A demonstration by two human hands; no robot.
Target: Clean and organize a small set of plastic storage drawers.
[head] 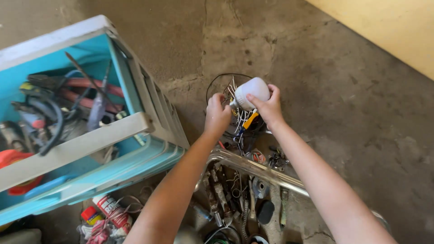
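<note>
My right hand grips a white light bulb by its dome, held above the concrete floor. My left hand is closed at the bulb's base end, its fingers curled by the socket part; whether it pinches the base is hard to tell. Below both hands lies a tangle of thin white and black wires with an orange-handled tool in it.
A turquoise plastic crate full of pliers, hoses and tools stands at left. A chrome metal tube crosses under my arms amid several wrenches and small parts. Spray cans lie at bottom left. A pale yellow board fills the upper right.
</note>
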